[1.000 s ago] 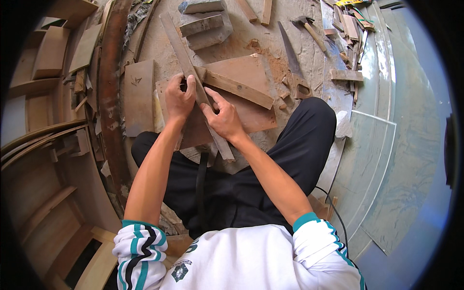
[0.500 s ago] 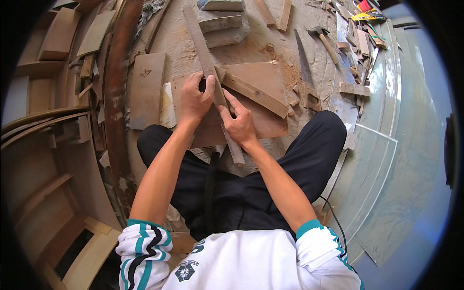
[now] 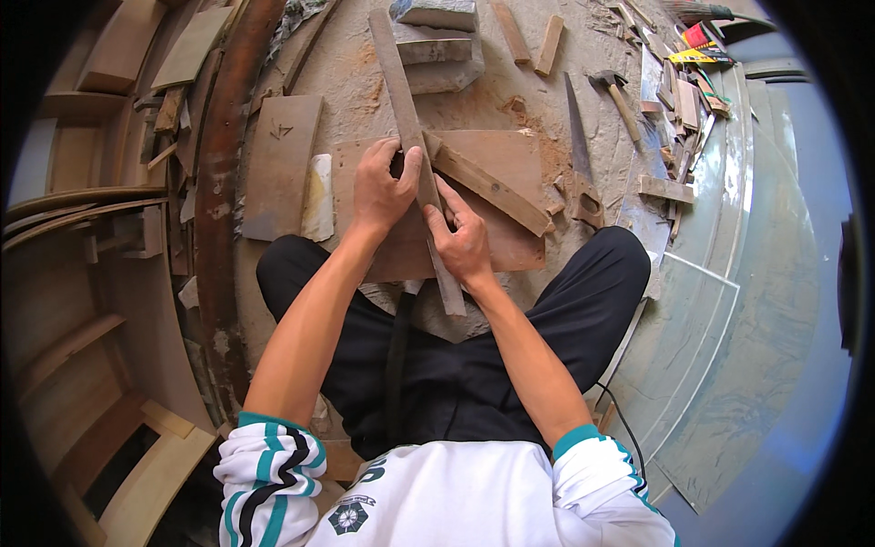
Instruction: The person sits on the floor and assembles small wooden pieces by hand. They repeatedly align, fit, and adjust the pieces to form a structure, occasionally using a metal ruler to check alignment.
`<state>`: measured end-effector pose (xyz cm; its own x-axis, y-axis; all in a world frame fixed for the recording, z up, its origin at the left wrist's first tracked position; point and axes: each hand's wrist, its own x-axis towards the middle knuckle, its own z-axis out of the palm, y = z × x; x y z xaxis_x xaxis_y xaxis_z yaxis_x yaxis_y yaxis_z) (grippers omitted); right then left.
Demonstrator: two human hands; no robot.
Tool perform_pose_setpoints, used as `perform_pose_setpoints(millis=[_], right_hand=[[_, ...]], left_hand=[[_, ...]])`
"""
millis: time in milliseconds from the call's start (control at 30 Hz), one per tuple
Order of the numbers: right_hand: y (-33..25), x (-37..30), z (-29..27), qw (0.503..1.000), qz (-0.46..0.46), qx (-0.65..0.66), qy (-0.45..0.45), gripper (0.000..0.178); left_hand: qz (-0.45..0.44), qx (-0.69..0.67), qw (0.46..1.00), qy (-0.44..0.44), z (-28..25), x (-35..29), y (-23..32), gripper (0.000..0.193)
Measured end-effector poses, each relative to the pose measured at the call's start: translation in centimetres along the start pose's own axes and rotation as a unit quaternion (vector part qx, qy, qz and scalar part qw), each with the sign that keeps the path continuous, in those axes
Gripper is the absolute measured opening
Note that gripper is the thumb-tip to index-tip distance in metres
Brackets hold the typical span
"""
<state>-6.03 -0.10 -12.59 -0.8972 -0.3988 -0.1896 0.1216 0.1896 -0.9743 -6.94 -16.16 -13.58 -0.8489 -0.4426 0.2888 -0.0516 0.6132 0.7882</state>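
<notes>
A long, narrow wooden strip [image 3: 401, 87] runs from the far side toward my lap, tilted slightly to the left at its far end. My left hand [image 3: 383, 187] is closed on its left edge with the thumb along it. Lower down, my right hand [image 3: 463, 239] grips the strip from the right, fingers and thumb against its side. Beneath both hands lies a flat brown board [image 3: 392, 257]. A shorter wooden block [image 3: 492, 190] rests slantwise on that board, its upper left end against the strip.
To the right on the dusty floor lie a handsaw [image 3: 576, 137] and a hammer [image 3: 622, 105]. Stone blocks [image 3: 442, 55] stand beyond the board, near two small wood pieces. Scrap wood [image 3: 688, 109] is heaped at right beside glass sheets [image 3: 775, 228]. Wooden cabinet frames [image 3: 100, 301] stand at left.
The view has shifted slightly, so the floor things sit a little differently in the picture. Both hands keep their hold on the strip, with hardly any change in their grip.
</notes>
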Motion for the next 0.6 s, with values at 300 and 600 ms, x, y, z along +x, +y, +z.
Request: perform_pose_setpoints(millis=[300,600], right_hand=[[0.2,0.1,0.0,1.0,0.007,-0.02,-0.003,0.049],[1.9,0.4,0.7,0.999,-0.014,0.027,0.019,0.051]], left_hand=[[-0.014,0.014,1.0,-0.008,0.1,-0.2,-0.3,0.03],[-0.062,0.002,0.998,-0.002,0.1,-0.3,0.0,0.035]])
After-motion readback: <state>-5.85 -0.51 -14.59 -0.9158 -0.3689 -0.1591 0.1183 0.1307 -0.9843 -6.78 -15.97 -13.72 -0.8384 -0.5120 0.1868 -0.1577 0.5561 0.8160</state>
